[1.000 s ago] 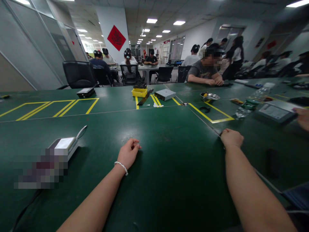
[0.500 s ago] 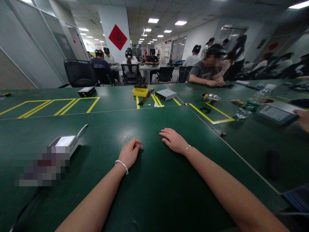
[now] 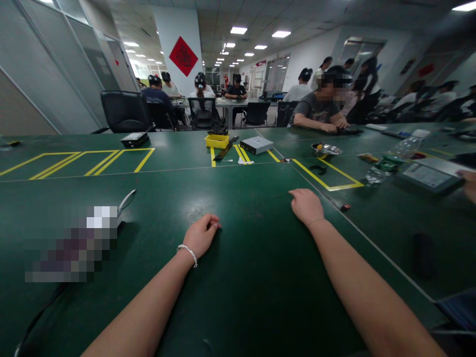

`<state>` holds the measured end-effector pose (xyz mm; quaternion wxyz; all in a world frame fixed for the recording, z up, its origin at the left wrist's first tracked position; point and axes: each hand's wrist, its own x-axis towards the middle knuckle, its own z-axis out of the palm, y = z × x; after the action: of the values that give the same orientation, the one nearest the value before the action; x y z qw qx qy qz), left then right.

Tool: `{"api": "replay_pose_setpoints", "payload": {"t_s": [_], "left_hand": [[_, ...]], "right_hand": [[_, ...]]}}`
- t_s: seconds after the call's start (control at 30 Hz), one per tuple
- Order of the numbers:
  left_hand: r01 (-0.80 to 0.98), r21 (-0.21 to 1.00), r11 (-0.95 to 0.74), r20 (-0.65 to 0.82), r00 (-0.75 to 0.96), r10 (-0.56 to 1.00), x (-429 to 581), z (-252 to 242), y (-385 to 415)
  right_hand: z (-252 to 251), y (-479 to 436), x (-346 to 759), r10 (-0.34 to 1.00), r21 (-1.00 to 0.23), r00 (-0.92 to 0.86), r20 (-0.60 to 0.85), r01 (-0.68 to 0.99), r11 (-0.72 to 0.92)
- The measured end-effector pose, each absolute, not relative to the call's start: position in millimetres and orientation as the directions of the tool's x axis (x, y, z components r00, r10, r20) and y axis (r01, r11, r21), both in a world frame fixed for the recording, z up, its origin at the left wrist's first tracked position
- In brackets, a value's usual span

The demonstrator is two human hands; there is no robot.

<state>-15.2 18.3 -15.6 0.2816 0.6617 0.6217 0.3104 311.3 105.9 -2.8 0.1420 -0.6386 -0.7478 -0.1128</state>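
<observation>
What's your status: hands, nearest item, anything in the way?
Left hand curled, right hand partly curled; no held item visible. Small reddish object right of right hand, not between them. Green table beneath both.

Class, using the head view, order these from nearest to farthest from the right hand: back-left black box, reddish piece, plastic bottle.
1. Reddish piece: just right of the right hand.
2. Plastic bottle: farther right.
3. Black box: back left.

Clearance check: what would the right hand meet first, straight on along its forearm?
Right hand: likely the grey box across the green table; depth and exact line unclear from one view.
</observation>
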Motion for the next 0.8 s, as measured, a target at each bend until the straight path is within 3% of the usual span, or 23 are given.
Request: {"api": "replay_pose_setpoints", "payload": {"t_s": [0.13, 0.27, 0.4, 0.6, 0.8], "left_hand": [[0.657, 0.750, -0.075, 0.069, 0.036, 0.997, -14.1, -14.8, 19.6], [0.659, 0.747, -0.088, 0.079, 0.044, 0.996, -15.6, -15.7, 19.1], [0.634, 0.766, -0.105, 0.078, 0.070, 0.994, -17.9, -17.2, 16.8], [0.627, 0.774, -0.095, 0.052, 0.086, 0.995, -18.6, -18.1, 15.7], [0.646, 0.756, -0.107, 0.061, 0.093, 0.994, -17.8, -16.7, 16.5]], "right_hand": [[0.7, 103.7, 376.7, 0.881, -0.042, 0.238, 0.410, 0.969, -0.243], [-8.1, 99.2, 413.8, 0.822, -0.163, 0.483, 0.300, 0.875, -0.455], [-18.4, 105.5, 426.0, 0.828, -0.194, 0.539, 0.156, 0.838, -0.509], [-26.0, 114.7, 431.4, 0.836, -0.159, 0.515, 0.189, 0.856, -0.491], [-26.1, 114.6, 428.9, 0.827, -0.201, 0.514, 0.226, 0.856, -0.477]]}}
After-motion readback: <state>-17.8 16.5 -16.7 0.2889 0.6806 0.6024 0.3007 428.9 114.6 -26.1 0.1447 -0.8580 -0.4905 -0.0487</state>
